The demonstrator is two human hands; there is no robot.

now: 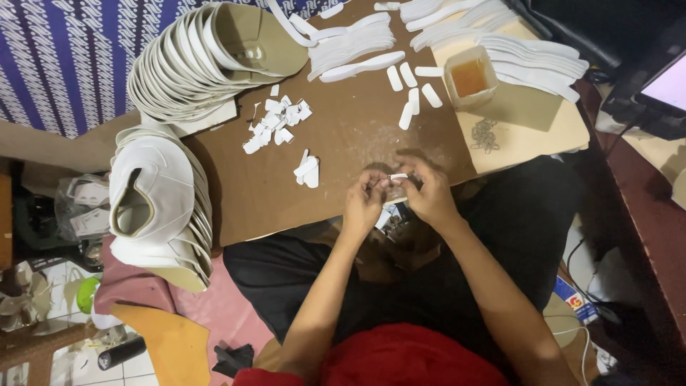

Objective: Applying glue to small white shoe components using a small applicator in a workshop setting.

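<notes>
Small white strip (398, 176): short, narrow, pale, held above the near edge of the brown work board (343, 143), just over the lap. Partly covered by fingers; full shape not discernible.

Left hand (364, 200): fingers curled, thumb and fingertips pinched on the left end of the strip. Right hand (427, 194): likewise closed, fingertips gripping the right end, wrist bent inward. Both hands touching or nearly touching each other around the piece. Forearms rising from the bottom of the view, converging toward the board's near edge.

Edges and room: board's near edge directly beneath the hands; open brown surface ahead of them, bare up to a small pair of white cut pieces (307, 171) lying just left of the hands. Scatter of small white tabs (275, 121) farther up and left. Short white oblong pieces (413, 93) up and right, beside a small square tub of amber liquid (469, 77). Little heap of metal rings (484, 134) on a tan sheet (529, 129) to the right, near the right hand's side. Long white straps (357, 43) ranged along the far edge. Fanned stack of white shoe uppers (207, 57) at upper left; second stack of shaped uppers (161, 207) at the board's left edge, well apart from the hands.
</notes>
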